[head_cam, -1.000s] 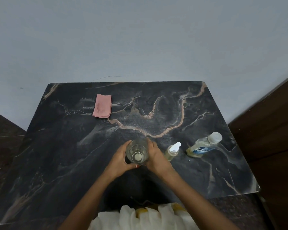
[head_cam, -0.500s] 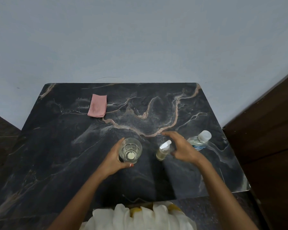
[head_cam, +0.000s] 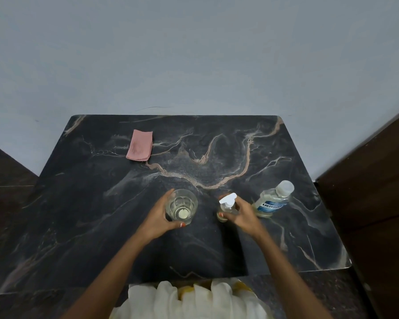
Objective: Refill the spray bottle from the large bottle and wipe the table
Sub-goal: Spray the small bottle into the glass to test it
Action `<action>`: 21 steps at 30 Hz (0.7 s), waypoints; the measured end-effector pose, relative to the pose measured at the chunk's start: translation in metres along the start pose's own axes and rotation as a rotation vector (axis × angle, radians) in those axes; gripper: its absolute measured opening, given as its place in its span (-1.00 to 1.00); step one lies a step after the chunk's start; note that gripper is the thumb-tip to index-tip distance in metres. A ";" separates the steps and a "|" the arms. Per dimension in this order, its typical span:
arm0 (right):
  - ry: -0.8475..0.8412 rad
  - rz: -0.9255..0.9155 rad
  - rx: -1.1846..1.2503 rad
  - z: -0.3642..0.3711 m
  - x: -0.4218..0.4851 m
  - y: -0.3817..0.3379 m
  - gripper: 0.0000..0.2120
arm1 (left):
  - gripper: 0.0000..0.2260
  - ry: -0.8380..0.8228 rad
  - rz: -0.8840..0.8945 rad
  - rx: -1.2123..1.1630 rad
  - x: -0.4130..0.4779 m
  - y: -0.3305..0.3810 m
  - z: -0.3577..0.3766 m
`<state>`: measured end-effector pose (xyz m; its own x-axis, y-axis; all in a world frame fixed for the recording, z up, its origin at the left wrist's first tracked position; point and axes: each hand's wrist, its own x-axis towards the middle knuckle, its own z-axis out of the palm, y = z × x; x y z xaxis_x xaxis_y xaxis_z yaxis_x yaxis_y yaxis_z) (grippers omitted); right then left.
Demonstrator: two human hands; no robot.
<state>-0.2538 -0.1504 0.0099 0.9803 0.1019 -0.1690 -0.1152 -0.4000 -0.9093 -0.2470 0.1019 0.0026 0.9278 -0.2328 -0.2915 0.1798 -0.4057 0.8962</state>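
Note:
A small clear spray bottle [head_cam: 226,204] with a white nozzle stands near the middle of the dark marble table [head_cam: 101,215]. My right hand [head_cam: 242,214] is wrapped around its right side. To its right stands the large clear bottle [head_cam: 273,200] with a blue label and a clear cap, untouched. Left of the spray bottle sits a clear drinking glass [head_cam: 182,207] holding a little liquid, and my left hand [head_cam: 158,218] grips its left side. A folded pink cloth [head_cam: 139,148] lies at the far left of the table.
A pale wall runs behind the table. Dark wooden panels flank it on the right [head_cam: 378,203] and the left. White fabric of my clothing [head_cam: 189,300] shows at the table's near edge.
My right hand left the glass, swung right, and has closed around the spray bottle. My left hand stays on the glass, which stands on the table.

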 end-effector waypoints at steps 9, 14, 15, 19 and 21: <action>0.169 -0.260 -0.028 0.017 -0.002 -0.010 -0.67 | -0.08 -0.001 -0.010 -0.031 0.001 -0.005 0.001; 0.203 -0.291 -0.039 0.031 -0.001 -0.022 -0.64 | -0.09 0.000 0.000 -0.031 0.002 -0.006 0.000; 0.215 -0.291 -0.047 0.034 -0.001 -0.022 -0.66 | -0.09 0.001 0.002 -0.027 0.001 -0.006 0.000; 0.258 -0.250 -0.097 0.044 -0.002 -0.019 -0.47 | -0.09 0.012 0.012 -0.023 0.001 -0.007 0.001; 0.245 -0.270 -0.109 0.049 -0.004 -0.017 -0.28 | -0.10 0.019 0.017 -0.023 0.001 -0.007 0.001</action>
<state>-0.2634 -0.0992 0.0070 0.9838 0.0018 0.1792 0.1576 -0.4845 -0.8605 -0.2472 0.1036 -0.0039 0.9368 -0.2225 -0.2701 0.1713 -0.3813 0.9084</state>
